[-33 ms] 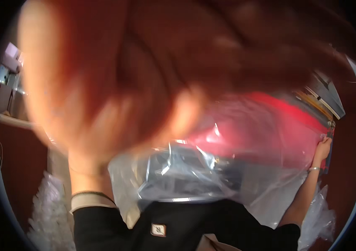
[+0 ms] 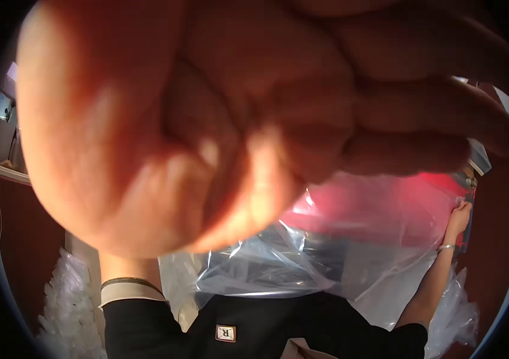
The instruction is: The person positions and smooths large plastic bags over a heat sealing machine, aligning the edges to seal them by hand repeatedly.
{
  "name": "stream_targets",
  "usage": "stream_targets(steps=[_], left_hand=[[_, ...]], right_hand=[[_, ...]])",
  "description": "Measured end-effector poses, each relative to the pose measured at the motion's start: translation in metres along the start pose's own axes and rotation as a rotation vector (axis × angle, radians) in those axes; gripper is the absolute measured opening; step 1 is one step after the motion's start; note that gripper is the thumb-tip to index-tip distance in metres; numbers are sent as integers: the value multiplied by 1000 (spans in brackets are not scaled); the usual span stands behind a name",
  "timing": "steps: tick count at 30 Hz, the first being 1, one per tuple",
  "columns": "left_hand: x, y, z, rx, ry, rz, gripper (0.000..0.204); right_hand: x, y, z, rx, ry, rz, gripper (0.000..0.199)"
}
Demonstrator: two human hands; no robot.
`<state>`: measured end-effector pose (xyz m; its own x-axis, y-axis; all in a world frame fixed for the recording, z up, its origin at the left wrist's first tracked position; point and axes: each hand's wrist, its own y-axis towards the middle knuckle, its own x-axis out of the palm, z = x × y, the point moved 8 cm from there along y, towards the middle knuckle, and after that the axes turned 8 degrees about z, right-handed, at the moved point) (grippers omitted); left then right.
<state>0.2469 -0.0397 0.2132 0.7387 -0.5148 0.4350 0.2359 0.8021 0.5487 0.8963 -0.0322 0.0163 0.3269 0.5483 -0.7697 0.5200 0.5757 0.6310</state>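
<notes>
My left hand is raised right up against the camera and fills the upper two thirds of the view. Its fingers are curled in and nothing shows inside them. Its wrist, with a dark band and a pale cuff, rises from the lower left. My right hand, with a thin bracelet on the wrist, reaches out at the far right and grips the edge of a large clear plastic bag. The bag lies crumpled over a red flat thing in front of me.
More crinkled clear plastic lies at the lower left and the lower right. Brown floor or wall shows at the left. A pale shelf edge runs along the left rim. My dark top fills the bottom.
My left hand now shows sharper and larger, with its fingers curled, and covers more of the view. My right hand stays on the bag's edge.
</notes>
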Motion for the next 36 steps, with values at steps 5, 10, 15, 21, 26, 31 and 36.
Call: stream_targets(steps=[5, 10, 15, 21, 26, 31, 36], left_hand=[[-56, 27, 2, 64, 88, 177, 52], [-84, 78, -32, 12, 149, 108, 53], [-94, 102, -50, -5, 134, 71, 53], [-106, 97, -56, 6, 143, 86, 53], [-108, 98, -61, 3, 155, 70, 53], [-108, 100, -64, -2, 181, 60, 53], [-113, 106, -68, -4, 187, 63, 53]], right_hand=[[1, -1, -1, -43, -7, -4, 23], [2, -2, 0, -101, 27, 27, 21], [5, 1, 3, -97, 46, 25, 24], [8, 3, 5, -71, 39, -21, 20], [7, 2, 6, -97, 57, 12, 22], [10, 4, 11, -102, 62, 28, 20], [14, 6, 19, -83, 43, 21, 20]])
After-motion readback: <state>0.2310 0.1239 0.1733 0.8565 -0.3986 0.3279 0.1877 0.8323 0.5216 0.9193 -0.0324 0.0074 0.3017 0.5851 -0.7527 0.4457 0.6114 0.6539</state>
